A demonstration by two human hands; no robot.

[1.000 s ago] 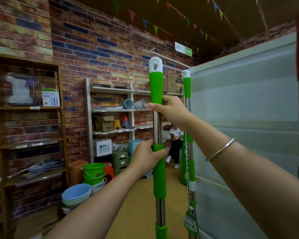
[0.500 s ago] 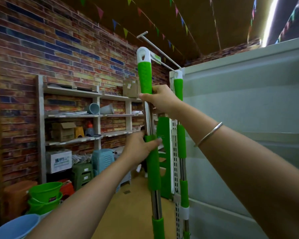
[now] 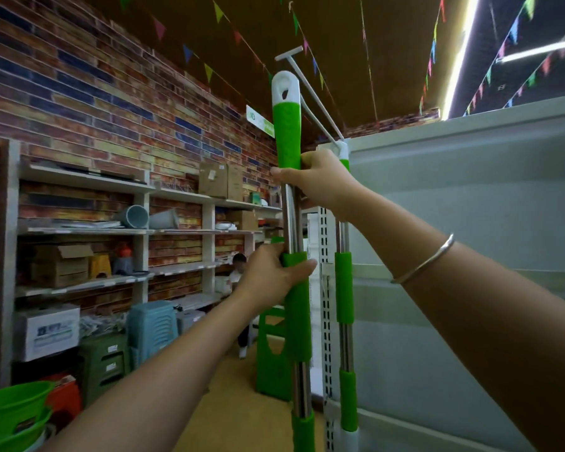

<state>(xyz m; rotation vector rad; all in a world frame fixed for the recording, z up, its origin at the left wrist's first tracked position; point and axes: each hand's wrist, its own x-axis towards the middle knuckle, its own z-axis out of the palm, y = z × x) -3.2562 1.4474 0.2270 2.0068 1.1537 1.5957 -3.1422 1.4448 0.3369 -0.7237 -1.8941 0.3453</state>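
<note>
Starting at centre frame, the left hand point(image 3: 271, 275) is seen wrapped round the lower green sleeve of the upright mop pole point(image 3: 287, 135); the right hand point(image 3: 322, 181) is closed round the base of the top grip. The pole is judged light and rigid; bare steel is judged slippery, so the sleeves are preferred.

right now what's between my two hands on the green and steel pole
Only bare shiny steel tube, seen in the head view, between the right hand above and the left hand below.
</note>
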